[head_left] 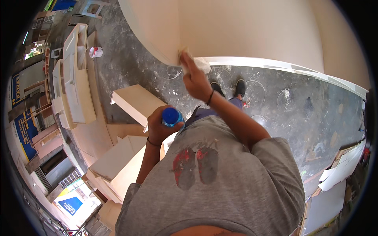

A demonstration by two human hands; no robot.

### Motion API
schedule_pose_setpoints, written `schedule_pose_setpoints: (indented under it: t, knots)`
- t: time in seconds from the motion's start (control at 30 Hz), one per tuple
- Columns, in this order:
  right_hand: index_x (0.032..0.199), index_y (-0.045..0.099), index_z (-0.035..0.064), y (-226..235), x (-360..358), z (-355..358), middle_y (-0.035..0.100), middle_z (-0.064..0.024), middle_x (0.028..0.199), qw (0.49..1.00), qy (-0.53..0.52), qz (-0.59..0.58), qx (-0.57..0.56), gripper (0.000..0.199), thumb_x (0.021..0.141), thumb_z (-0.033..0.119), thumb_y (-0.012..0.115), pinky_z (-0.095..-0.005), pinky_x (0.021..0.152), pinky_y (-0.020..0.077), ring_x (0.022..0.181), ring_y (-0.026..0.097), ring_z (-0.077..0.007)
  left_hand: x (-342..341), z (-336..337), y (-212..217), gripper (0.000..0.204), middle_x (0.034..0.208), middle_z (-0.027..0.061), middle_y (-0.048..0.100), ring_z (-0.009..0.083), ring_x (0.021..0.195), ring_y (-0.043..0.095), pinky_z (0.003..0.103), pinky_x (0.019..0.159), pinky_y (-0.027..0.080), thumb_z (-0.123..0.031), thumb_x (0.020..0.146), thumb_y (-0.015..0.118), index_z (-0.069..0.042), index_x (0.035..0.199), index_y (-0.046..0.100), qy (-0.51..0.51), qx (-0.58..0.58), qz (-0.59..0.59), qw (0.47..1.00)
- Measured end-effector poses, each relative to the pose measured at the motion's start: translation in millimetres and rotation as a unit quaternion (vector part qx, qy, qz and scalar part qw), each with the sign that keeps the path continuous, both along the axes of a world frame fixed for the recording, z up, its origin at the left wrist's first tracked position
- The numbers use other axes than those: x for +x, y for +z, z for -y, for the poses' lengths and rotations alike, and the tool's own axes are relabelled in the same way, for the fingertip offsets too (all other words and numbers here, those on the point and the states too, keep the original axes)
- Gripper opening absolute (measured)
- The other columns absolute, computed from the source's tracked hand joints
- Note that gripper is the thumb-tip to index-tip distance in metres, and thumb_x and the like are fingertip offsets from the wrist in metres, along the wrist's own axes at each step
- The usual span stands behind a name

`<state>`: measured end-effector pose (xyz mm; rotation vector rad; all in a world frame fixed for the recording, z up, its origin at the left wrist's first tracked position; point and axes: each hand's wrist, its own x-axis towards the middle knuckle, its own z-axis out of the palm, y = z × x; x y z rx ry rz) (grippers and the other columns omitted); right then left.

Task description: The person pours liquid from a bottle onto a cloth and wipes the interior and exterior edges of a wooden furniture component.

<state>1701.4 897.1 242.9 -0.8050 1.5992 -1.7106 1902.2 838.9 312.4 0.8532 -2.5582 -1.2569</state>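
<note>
"Where's that bottle (171, 117)?"

"In the left hand (156, 126), just beside the person's waist (208, 112)."

"And the cloth (203, 65)?"

"In the right hand (197, 80), against the big panel (252, 31) ahead."

"What's off to the left?"

"Boxes (80, 96) on the floor (279, 104), with a can (95, 52) between those and the panel."

"Over on the right?"

"Sheets (341, 167), well apart from both hands."

Left hand (156, 126) has a blue-capped bottle (170, 116), right hand (197, 83) holds a pale cloth (202, 65) against this big cream panel (248, 29), 2 dark shoes (240, 87) on a white-splotched gray floor (271, 110).
</note>
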Motion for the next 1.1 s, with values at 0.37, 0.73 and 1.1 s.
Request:
schedule_pose_setpoints:
  t: [0.37,0.73,1.1]
  knots:
    - [0.143,0.031,0.0067,-7.5,8.4,-10.7,0.053,-0.0267,0.127,0.998,0.004,-0.061,-0.025,0.069,0.076,-0.004,0.04,-0.0458,0.102,0.0396,0.116,0.052,-0.0431,-14.6,-4.5,3.3,0.056,0.088,0.0097,0.067,0.0197,0.08,0.067,0.032,0.073,0.053,-0.035,0.063,0.087,-0.001,0.099,0.062,-0.02,-0.009,-0.008,1.0]
    - [0.146,0.028,0.0041,-36.2,16.2,-28.0,0.045,-0.0255,0.139,0.997,-0.036,-0.017,-0.06,0.066,0.081,-0.003,0.039,-0.0371,0.11,0.0288,0.134,0.039,-0.0357,-1.2,-5.7,10.2,0.065,0.093,0.0124,0.069,0.018,0.085,0.067,0.032,0.077,0.054,-0.042,0.065,0.087,0.003,0.103,0.061,0.024,-0.034,-0.018,0.999]
    - [0.124,0.05,-0.0043,17.0,-16.0,-26.5,0.064,-0.02,0.115,0.996,0.038,0.066,0.046,0.042,0.083,-0.003,0.041,-0.0309,0.089,0.0486,0.101,0.065,-0.0226,16.4,-3.6,-5.9,0.059,0.094,0.0109,0.068,0.0187,0.086,0.066,0.032,0.077,0.053,-0.036,0.065,0.087,0.002,0.103,0.062,0.063,0.0,-0.037,0.997]
